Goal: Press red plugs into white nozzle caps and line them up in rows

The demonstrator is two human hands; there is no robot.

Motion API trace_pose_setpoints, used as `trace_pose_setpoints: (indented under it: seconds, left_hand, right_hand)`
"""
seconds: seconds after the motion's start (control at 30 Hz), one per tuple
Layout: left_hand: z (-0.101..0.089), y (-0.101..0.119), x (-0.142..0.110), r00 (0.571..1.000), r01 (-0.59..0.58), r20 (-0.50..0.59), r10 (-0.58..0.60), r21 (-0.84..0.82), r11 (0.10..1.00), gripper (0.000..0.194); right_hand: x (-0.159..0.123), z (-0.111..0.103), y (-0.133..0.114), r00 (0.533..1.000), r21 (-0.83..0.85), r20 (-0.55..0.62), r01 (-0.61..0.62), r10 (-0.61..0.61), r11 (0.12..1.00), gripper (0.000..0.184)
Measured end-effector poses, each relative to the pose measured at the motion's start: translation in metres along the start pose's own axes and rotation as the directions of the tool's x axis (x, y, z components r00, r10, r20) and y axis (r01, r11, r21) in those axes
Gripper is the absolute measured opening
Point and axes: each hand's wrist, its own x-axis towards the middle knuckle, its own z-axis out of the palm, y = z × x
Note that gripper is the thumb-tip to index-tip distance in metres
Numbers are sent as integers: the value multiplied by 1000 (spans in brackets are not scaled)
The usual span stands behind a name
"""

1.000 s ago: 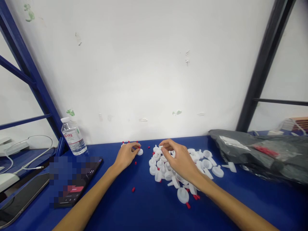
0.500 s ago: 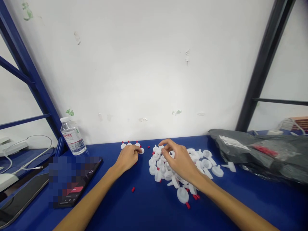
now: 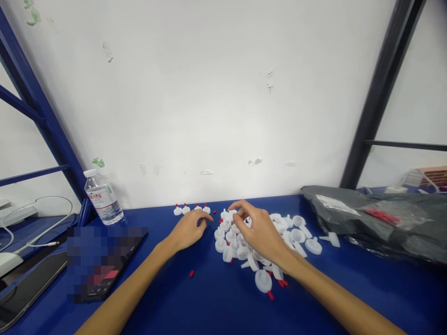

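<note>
4 white plastic disc-based nozzles with red caps (image 3: 178, 211) now stand in a row near the pale wall (image 3: 195, 116); the left hand (image 3: 186, 230) has just released the rightmost, fingers open. The right hand (image 3: 260, 228) hovers over the heaped white nozzles (image 3: 241, 252); its grip I can't tell.

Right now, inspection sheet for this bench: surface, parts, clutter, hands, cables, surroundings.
Surface: blue tabletop, no spill seen
Parts: four red-tipped white spouted caps standing in a row; heap of white spouted caps, some tipped over; loose red tip in front
Clutter: water bottle left; two phones, one partly pixelated; grey plastic bag right
Hands: left hand by the row, fingers parted; right hand over the heap, grip unclear
Cables: white cable far left, away from parts
Surroundings: white wall, scuffed; damage behind bag cannot be judged
</note>
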Motion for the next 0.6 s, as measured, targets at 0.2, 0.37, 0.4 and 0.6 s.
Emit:
trace_pose_setpoints:
  seconds: [0.2, 0.37, 0.4, 0.6]
  left_hand:
    - [1, 28, -2, 998, -60, 19, 67, -254, 965, 22]
    - [1, 25, -2, 998, -54, 25, 64, -298, 953, 19]
    - [-1, 24, -1, 998, -49, 17, 57, -304, 952, 20]
    - [-10, 26, 2, 998, 18, -48, -47, -479, 878, 24]
  right_hand:
    - [0, 1, 0, 1000, -16, -15, 20, -21, 1000, 18]
    - [0, 1, 2, 999, -25, -9, 30, -31, 999, 18]
    - [0, 2, 2, 1000, -25, -8, 30, -31, 999, 18]
    - [-2, 4, 1, 998, -77, -15, 68, -69, 995, 16]
